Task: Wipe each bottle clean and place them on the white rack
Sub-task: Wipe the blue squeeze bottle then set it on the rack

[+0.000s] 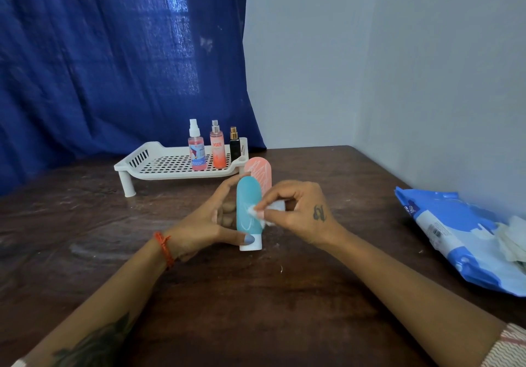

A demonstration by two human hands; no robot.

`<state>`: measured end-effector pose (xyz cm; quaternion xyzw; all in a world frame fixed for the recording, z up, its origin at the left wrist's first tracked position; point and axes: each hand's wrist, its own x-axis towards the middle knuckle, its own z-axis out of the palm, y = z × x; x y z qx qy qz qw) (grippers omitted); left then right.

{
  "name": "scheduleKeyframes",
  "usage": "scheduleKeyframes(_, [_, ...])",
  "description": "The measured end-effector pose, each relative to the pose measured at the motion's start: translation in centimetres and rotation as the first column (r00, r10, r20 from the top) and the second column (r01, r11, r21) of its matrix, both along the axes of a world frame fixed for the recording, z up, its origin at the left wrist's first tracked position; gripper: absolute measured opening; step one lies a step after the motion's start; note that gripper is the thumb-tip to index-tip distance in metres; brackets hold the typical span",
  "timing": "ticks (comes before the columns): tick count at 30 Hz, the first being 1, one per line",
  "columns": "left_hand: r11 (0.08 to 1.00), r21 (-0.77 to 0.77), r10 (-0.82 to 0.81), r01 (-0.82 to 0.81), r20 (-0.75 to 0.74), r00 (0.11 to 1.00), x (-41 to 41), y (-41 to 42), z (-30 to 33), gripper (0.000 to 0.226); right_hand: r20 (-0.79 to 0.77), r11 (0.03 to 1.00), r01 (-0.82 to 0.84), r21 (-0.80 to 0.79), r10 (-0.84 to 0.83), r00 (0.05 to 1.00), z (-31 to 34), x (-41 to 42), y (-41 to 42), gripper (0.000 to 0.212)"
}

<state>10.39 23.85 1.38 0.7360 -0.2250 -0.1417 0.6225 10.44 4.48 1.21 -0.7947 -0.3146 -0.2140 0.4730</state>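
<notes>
My left hand (209,218) grips a teal squeeze bottle (247,204) with a white cap, held upright, thumb near the cap. My right hand (296,210) pinches a small white wipe (257,211) against the teal bottle's front. White scribble marks show on the teal surface. Just behind it stands a pink squeeze bottle (260,174), also scribbled white. The white slotted rack (159,164) sits further back on the table, holding three bottles at its right end: a pink spray bottle (197,150), an orange mist bottle (218,150) and a small black bottle (234,146).
A blue pack of wipes (461,238) lies at the table's right edge, with used white wipes (515,238) piled on it. A dark wooden table (256,295) carries everything. Blue curtain (113,53) hangs behind the rack, and a grey wall stands on the right.
</notes>
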Motion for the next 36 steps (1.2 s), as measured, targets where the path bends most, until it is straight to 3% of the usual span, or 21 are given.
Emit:
scheduleKeyframes(4, [1.000, 0.009, -0.004, 0.004, 0.019, 1.000, -0.16, -0.06, 0.07, 0.105, 0.172, 0.990, 0.128, 0.057, -0.136, 0.976, -0.29, 0.46, 0.28, 0.025])
scheduleKeyframes(12, [1.000, 0.023, 0.002, -0.003, 0.030, 1.000, -0.44, -0.29, 0.21, 0.106, 0.172, 0.999, 0.022, -0.049, -0.013, 0.985, -0.42, 0.42, 0.03, 0.021])
scheduleKeyframes(20, [0.999, 0.034, 0.009, -0.010, 0.018, 1.000, -0.42, -0.28, 0.25, 0.107, 0.051, 0.991, -0.113, -0.066, 0.117, 0.992, -0.38, 0.14, -0.05, 0.019])
scheduleKeyframes(26, [0.999, 0.035, 0.014, -0.016, 0.033, 0.999, -0.57, -0.39, 0.32, 0.102, 0.214, 0.990, 0.120, 0.078, -0.134, 0.968, -0.34, 0.48, 0.25, 0.026])
scheduleKeyframes(31, [0.999, 0.042, 0.020, -0.022, 0.046, 0.999, -0.55, -0.36, 0.33, 0.101, 0.276, 0.995, 0.101, -0.019, -0.091, 0.957, -0.65, 0.52, 0.63, 0.027])
scheduleKeyframes(36, [0.999, 0.037, 0.010, -0.012, 0.050, 0.999, -0.55, -0.35, 0.18, 0.103, 0.366, 0.995, 0.045, -0.094, -0.008, 0.931, -0.43, 0.12, 0.60, 0.016])
